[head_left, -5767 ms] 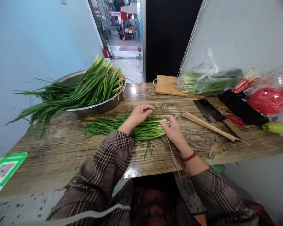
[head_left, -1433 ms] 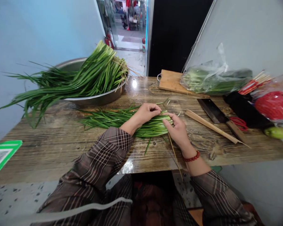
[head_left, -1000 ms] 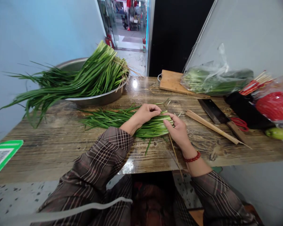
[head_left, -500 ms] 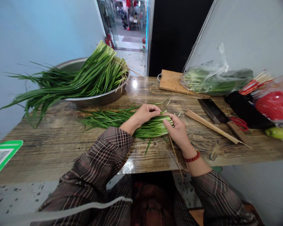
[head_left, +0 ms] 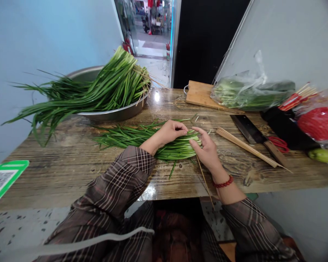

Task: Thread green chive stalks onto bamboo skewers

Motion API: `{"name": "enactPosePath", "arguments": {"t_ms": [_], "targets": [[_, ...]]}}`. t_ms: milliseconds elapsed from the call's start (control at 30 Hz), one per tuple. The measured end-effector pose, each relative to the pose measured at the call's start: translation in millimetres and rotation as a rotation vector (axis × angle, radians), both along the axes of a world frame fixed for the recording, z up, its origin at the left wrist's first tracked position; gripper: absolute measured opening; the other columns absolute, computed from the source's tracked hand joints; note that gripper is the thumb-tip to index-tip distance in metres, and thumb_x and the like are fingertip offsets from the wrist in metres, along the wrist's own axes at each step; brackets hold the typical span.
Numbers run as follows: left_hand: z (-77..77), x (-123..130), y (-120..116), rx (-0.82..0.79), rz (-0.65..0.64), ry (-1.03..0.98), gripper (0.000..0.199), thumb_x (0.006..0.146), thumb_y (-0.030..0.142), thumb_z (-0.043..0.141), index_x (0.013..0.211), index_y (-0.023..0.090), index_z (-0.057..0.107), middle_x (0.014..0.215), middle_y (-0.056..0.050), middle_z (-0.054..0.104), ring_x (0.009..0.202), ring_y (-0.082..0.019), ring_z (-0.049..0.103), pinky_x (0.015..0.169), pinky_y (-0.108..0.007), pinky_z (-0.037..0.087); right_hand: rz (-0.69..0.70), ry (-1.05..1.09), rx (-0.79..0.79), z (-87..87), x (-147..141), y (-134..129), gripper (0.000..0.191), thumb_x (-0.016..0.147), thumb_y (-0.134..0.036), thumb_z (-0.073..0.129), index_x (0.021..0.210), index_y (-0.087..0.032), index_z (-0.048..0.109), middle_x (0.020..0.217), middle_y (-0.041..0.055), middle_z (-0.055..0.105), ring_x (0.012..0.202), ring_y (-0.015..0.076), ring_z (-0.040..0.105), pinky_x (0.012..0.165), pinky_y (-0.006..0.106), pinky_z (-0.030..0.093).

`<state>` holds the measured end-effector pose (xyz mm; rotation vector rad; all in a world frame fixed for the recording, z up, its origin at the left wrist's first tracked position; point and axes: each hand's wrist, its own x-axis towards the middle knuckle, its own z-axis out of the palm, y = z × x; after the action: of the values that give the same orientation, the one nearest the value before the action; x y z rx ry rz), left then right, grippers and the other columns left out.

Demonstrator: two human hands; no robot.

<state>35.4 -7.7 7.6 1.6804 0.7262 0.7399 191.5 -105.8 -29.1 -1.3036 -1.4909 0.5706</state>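
Green chives [head_left: 125, 137] lie in a loose pile across the middle of the wooden table, pale stem ends to the right. My left hand [head_left: 171, 133] rests over the stems, thumb and forefinger pinched at the upper edge of the pale ends; they look closed on a chive stem. Just to the right, my right hand [head_left: 206, 147] has thumb and forefinger spread apart beside the stem ends. A thin bamboo skewer [head_left: 205, 181] runs from under the stem ends, below my right hand, past the table's front edge.
A metal basin [head_left: 112, 115] heaped with chives stands back left. At the right are bamboo skewers [head_left: 246, 147], a cleaver [head_left: 248, 129], red scissors handles [head_left: 279, 144] and a green vegetable [head_left: 324, 155]. Behind lie a cutting board [head_left: 199, 95] and bagged greens [head_left: 251, 92].
The thumb and forefinger of my right hand have parted, and the forefinger has lifted off the stem ends. My left hand has stayed nearly still. The view has shifted slightly.
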Motion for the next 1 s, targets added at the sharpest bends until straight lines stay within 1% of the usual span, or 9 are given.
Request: {"name": "enactPosePath", "arguments": {"t_ms": [267,467,567,667,733,800,900,933,1000], "targets": [[-3.7,0,-2,-0.027,-0.028,-0.006,0.013,0.069,0.024,0.069,0.069,0.011,0.070,0.066,-0.002,0.066,0.063,-0.011,0.056,0.067,-0.024,0.043,0.007,0.041,-0.004,-6.0,-1,2,0.035,0.086,-0.035,0.058,0.119,-0.023,0.052,0.101,0.0055,0.066,0.079,0.0181,0.064,0.072,0.033,0.053],[-1.7,1,-8,0.021,-0.038,0.027,0.011,0.072,0.020,0.066,0.068,0.010,0.069,0.068,-0.002,0.066,0.067,-0.011,0.057,0.069,-0.024,0.043,-0.058,-0.040,0.027,-5.0,1,2,0.028,0.086,-0.035,0.058,0.111,-0.022,0.054,0.098,0.0053,0.066,0.077,0.0182,0.063,0.073,0.034,0.052],[3.1,-4,-6,0.080,-0.081,0.057,0.018,0.077,0.026,0.063,0.083,0.011,0.071,0.083,-0.005,0.070,0.078,-0.014,0.061,0.075,-0.025,0.045,-0.036,-0.011,0.046,-1.7,0,1,0.028,0.088,-0.036,0.055,0.112,-0.022,0.054,0.101,0.0056,0.065,0.079,0.0179,0.062,0.072,0.033,0.051],[6.6,-7,-6,0.142,-0.198,0.107,0.027,0.077,0.029,0.065,0.098,0.014,0.070,0.095,-0.005,0.071,0.088,-0.016,0.062,0.081,-0.026,0.045,-0.012,0.002,0.050,-0.1,-1,1,0.029,0.090,-0.038,0.052,0.114,-0.022,0.054,0.098,0.0050,0.065,0.076,0.0175,0.061,0.068,0.032,0.051],[8.5,-8,-7,0.159,-0.259,0.150,0.022,0.076,0.028,0.066,0.091,0.014,0.071,0.086,-0.002,0.070,0.081,-0.015,0.061,0.078,-0.025,0.044,-0.008,-0.008,0.040,0.9,1,0,0.030,0.092,-0.040,0.049,0.115,-0.023,0.055,0.088,0.0032,0.064,0.068,0.0167,0.059,0.062,0.031,0.049],[12.0,-11,-9,0.142,-0.278,0.177,0.019,0.078,0.030,0.064,0.079,0.012,0.071,0.073,-0.001,0.067,0.069,-0.013,0.057,0.070,-0.024,0.043,-0.019,-0.002,0.019,3.6,4,-2,0.034,0.094,-0.043,0.044,0.120,-0.024,0.055,0.079,0.0016,0.062,0.059,0.0155,0.056,0.054,0.030,0.046],[21.4,-18,-10,0.117,-0.196,0.126,0.025,0.080,0.035,0.061,0.079,0.011,0.070,0.071,-0.001,0.065,0.066,-0.012,0.055,0.064,-0.023,0.042,-0.021,0.034,0.000,12.7,12,-8,0.043,0.096,-0.045,0.037,0.132,-0.024,0.048,0.079,0.0024,0.064,0.055,0.0154,0.057,0.051,0.030,0.046],[25.1,-21,-9,0.123,-0.142,0.087,0.026,0.081,0.035,0.061,0.082,0.011,0.070,0.074,-0.001,0.065,0.068,-0.012,0.056,0.065,-0.023,0.043,-0.010,0.022,0.004,17.0,14,-11,0.044,0.096,-0.046,0.038,0.134,-0.024,0.046,0.083,0.0032,0.065,0.059,0.0161,0.059,0.054,0.030,0.047],[32.5,-26,-9,0.152,-0.023,0.008,0.026,0.081,0.036,0.061,0.085,0.011,0.070,0.078,-0.002,0.066,0.072,-0.013,0.057,0.067,-0.023,0.043,0.030,-0.071,0.006,26.5,17,-17,0.042,0.094,-0.045,0.044,0.128,-0.023,0.051,0.088,0.0043,0.068,0.068,0.0177,0.064,0.061,0.031,0.050]]}}
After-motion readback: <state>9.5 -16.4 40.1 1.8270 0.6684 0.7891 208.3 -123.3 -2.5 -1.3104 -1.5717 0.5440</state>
